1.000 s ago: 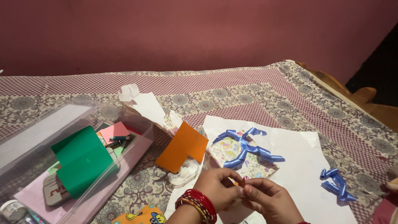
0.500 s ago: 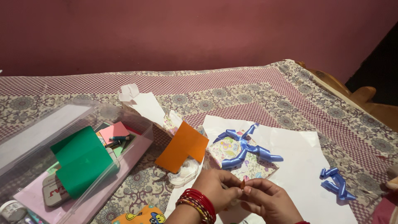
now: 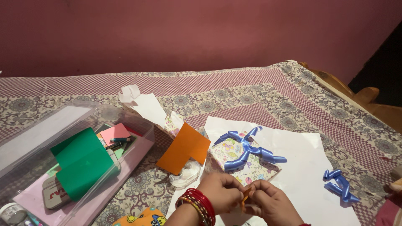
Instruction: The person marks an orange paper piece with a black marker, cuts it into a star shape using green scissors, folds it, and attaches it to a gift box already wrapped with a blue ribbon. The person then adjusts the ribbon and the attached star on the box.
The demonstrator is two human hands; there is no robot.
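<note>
My left hand (image 3: 221,191), with red bangles on the wrist, and my right hand (image 3: 269,201) meet at the bottom of the view. Between their fingertips they pinch a small orange paper piece (image 3: 246,197). Just beyond them a small box wrapped in floral paper (image 3: 245,161) lies on a white sheet (image 3: 301,167), with a curled blue ribbon (image 3: 247,148) across its top. An orange card (image 3: 184,147) stands tilted to the left of the box, and a clear tape roll (image 3: 186,173) lies below it.
A clear plastic box (image 3: 79,167) at the left holds a green paper, a pink pad and pens. A second blue ribbon curl (image 3: 340,184) lies on the white sheet at right. White paper scraps (image 3: 144,104) lie behind. A wooden bed frame (image 3: 360,94) edges the patterned cloth.
Both hands stayed together at the bottom, working the small orange piece. The view shifted slightly.
</note>
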